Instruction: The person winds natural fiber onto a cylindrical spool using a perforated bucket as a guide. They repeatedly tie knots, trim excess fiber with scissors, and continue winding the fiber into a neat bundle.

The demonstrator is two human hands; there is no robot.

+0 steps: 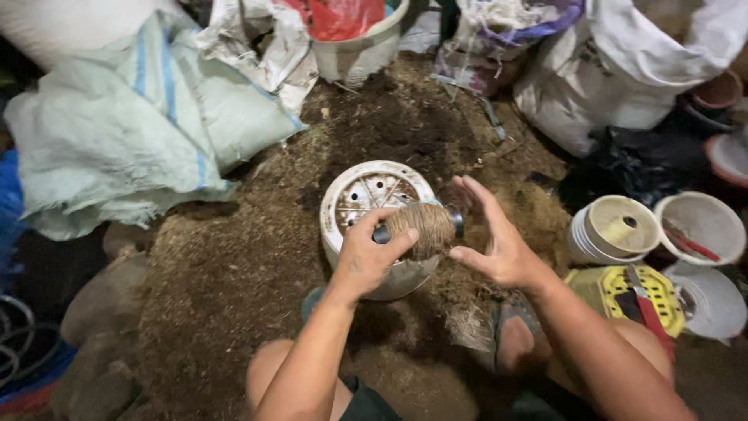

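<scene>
The left hand (365,253) grips one end of a short dark pipe wrapped in brown coconut fibre, the fibre-wrapped pipe (421,226), with fingers and thumb closed around the bare end just left of the wrapping. The right hand (499,242) is open, fingers spread and slightly curled, its palm facing the right end of the wrapping; the thumb tip sits just beside the fibre, though whether it touches cannot be told. The wrapped pipe lies roughly level in the middle of the scene, held above the near right rim of a white plastic pot (343,226) that stands upright on a mound of loose brown husk and soil (226,273); the pot's slotted bottom shows inside it. To the right, near the right forearm, stands a stack of white pots (580,238) with a spool of pale twine (623,226) resting in the top one, and beside it, further right, another white pot (705,222) holding a red-handled tool. Near and right of these lies a yellow perforated crate (608,288) with a red-handled cutter (647,312) lying across it. At far left a pale woven sack with blue stripes (132,117) slumps on the ground, and at far centre a white bucket (362,51) holds a red bag.
</scene>
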